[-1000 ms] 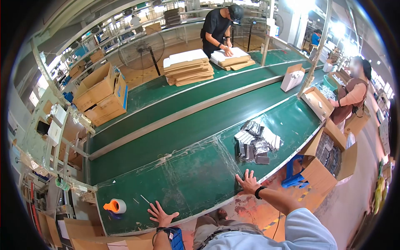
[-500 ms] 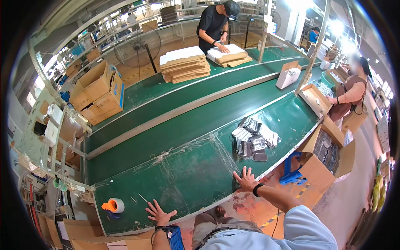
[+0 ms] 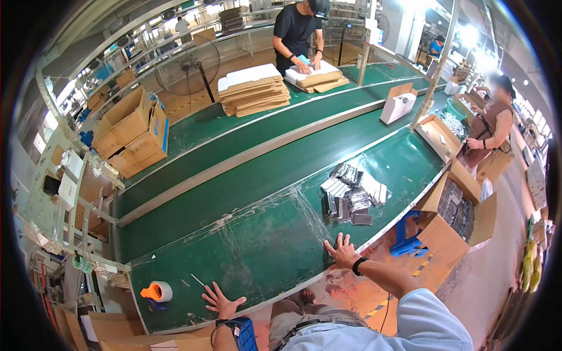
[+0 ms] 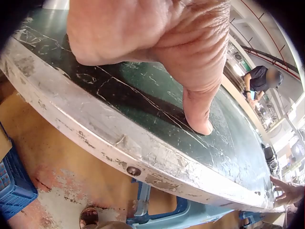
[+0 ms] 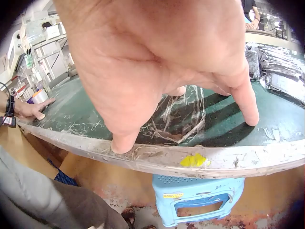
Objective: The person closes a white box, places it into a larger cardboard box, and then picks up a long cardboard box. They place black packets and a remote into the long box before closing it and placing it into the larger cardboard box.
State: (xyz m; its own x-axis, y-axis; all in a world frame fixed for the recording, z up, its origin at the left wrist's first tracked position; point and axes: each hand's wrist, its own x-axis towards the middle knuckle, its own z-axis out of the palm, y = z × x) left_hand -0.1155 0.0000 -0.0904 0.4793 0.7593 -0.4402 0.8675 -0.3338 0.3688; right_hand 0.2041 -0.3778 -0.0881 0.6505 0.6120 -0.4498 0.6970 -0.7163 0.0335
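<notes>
A person in black bends over a cardboard stack, with a fan (round, caged) off to the left.

Your head view is bright, with white glare blooming from the overhead lamps at upper right and blurring detail around them. A pale sheen lies along the green conveyor belt, and hard highlights glint off the plastic-wrapped packets. The wide lens bows straight edges, and black fills the corners — you lose the rim of the scene there. In your left wrist view, your left hand casts a dark shadow on the worktop; in your right wrist view, your right hand throws finger shadows — nearby surfaces look fairly sharp, distant ones softer.
</notes>
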